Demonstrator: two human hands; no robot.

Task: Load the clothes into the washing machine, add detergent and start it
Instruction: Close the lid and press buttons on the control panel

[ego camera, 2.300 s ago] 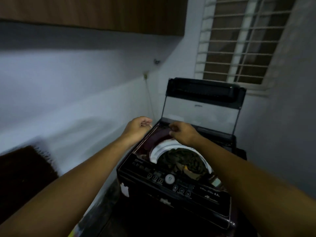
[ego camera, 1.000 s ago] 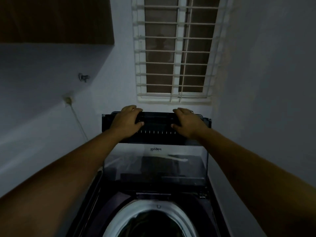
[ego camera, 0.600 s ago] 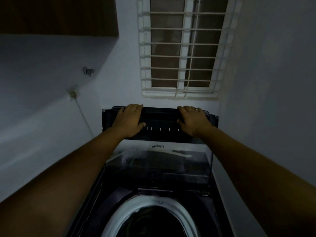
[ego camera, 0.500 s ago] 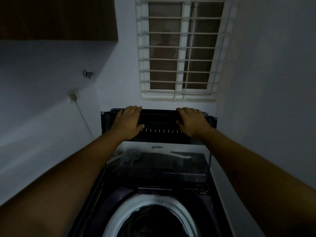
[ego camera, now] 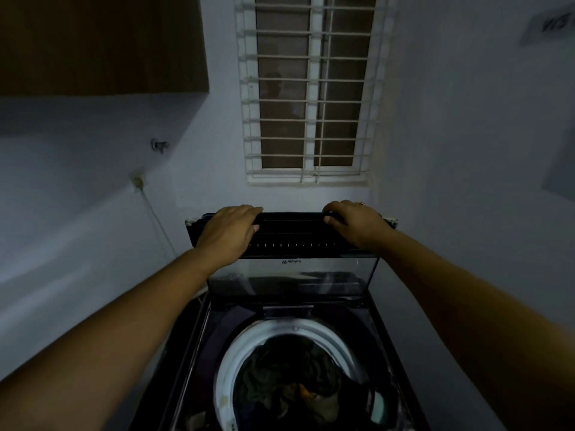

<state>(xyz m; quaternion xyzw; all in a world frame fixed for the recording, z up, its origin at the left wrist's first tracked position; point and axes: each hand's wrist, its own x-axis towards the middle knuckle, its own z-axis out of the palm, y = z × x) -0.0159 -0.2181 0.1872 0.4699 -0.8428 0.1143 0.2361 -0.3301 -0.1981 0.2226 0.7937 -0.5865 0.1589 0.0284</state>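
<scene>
A dark top-loading washing machine point(ego camera: 193, 362) stands below me with its lid point(ego camera: 292, 237) raised upright, black at the top edge and see-through lower down. My left hand point(ego camera: 228, 233) grips the lid's top edge on the left, fingers curled over it. My right hand point(ego camera: 357, 223) grips the same edge on the right. Dark clothes point(ego camera: 295, 377) lie heaped inside the drum, ringed by a white rim point(ego camera: 230, 353).
A barred window point(ego camera: 311, 88) fills the wall behind the machine. A brown cabinet point(ego camera: 99, 42) hangs at the upper left. A wall socket with a cord point(ego camera: 138, 183) sits left of the machine, with a tap point(ego camera: 158, 145) above it. Walls stand close on both sides.
Both hands went from the machine's top deck up to the lid's top edge and have stayed there. The view has dropped, so more of the drum and clothes shows.
</scene>
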